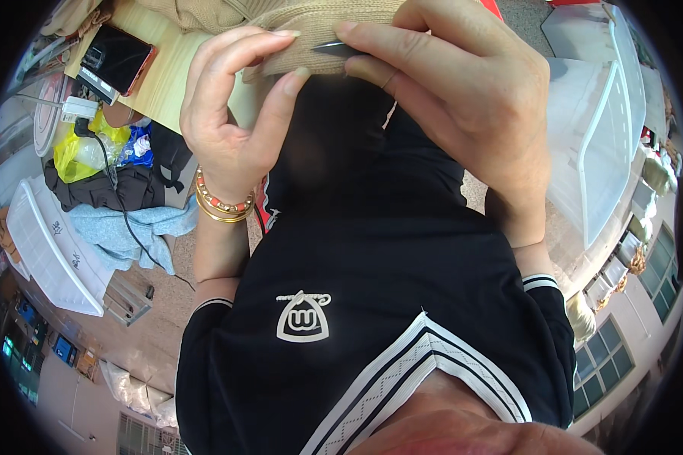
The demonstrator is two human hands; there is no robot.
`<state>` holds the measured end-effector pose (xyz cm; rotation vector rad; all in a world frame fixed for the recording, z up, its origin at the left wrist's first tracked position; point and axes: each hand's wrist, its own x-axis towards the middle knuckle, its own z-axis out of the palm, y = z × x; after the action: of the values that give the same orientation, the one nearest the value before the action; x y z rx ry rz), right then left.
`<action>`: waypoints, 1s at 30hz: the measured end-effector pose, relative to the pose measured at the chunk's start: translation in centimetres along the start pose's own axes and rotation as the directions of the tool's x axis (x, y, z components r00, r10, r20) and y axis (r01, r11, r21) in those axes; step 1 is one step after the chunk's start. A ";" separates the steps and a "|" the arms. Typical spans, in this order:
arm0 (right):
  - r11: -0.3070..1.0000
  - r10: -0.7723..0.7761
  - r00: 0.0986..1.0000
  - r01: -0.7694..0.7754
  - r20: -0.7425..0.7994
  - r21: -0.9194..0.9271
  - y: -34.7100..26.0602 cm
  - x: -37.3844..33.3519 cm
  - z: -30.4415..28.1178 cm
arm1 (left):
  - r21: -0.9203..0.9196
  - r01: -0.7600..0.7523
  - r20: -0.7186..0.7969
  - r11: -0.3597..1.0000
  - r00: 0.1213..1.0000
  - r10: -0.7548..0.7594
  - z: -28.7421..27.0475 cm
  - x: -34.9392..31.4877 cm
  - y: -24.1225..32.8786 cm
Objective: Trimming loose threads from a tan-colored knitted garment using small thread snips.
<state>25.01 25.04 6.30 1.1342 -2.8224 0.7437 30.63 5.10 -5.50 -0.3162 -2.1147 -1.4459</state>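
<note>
Beige ribbed knit fabric (319, 19) lies at the top of the view, over the edge of a light wooden table. My left hand (231, 114), with bracelets at the wrist, pinches the fabric's near edge between thumb and fingers. From the right, my right hand (474, 91) grips a small pointed metal tool (338, 49) between thumb and fingers. Its tip points left and lies against the knit, close to my left fingertips. The rest of the tool is hidden in my right hand, so I cannot tell its exact kind.
A phone (115, 59) lies on the wooden table (159, 76) at the left. Below it are a yellow plastic bag (76, 155), a blue cloth (129, 227), a black cable and a white bin (49, 243). Translucent plastic bins (592, 152) stand at the right.
</note>
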 end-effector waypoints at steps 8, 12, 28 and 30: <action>0.875 0.080 0.985 0.003 -0.152 0.484 4.8 -1.7 2.4 | 0.367 -0.295 0.143 0.882 0.955 0.260 -1.5 0.8 -0.7; 0.652 0.272 0.962 -0.172 -0.016 0.738 5.3 -3.7 3.4 | 0.508 -0.321 0.129 0.799 0.946 0.298 -3.6 1.3 -1.8; 0.397 0.054 0.908 0.363 -0.416 0.843 9.4 -3.8 9.3 | 0.534 -0.086 0.096 0.841 0.995 0.041 -3.2 0.6 -2.3; 0.137 -0.139 0.627 0.778 -0.766 0.613 9.2 -3.8 9.2 | 0.260 -0.051 0.018 0.964 0.999 0.048 -2.4 0.9 -1.3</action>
<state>23.26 29.33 -6.44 1.4106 -1.0915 2.2665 30.01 2.31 -5.39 -0.2747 -2.2568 -1.1226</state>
